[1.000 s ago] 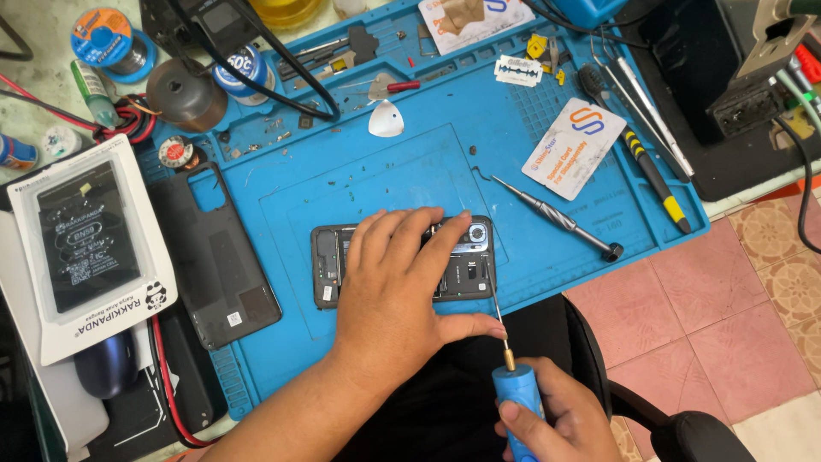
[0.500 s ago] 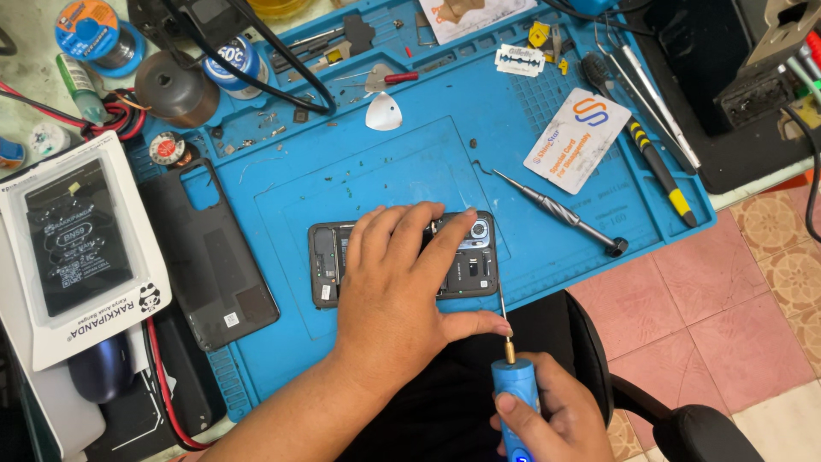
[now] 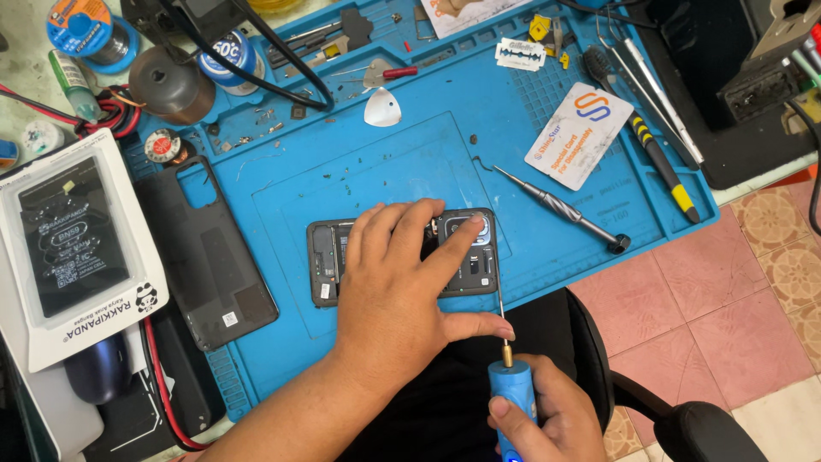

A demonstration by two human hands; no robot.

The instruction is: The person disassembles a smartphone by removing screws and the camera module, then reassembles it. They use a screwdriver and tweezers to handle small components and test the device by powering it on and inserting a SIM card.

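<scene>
Pressing down flat, my left hand spreads its fingers over the opened black smartphone, which lies back-up near the front edge of the blue silicone repair mat. My right hand is closed around a blue electric screwdriver; I see its thin bit reaching the phone's lower right corner. A detached dark back cover lies just left.

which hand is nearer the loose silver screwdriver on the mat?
Right. The right hand, holding the blue electric screwdriver, sits below the silver screwdriver; the left hand rests on the opened phone, further left.
</scene>
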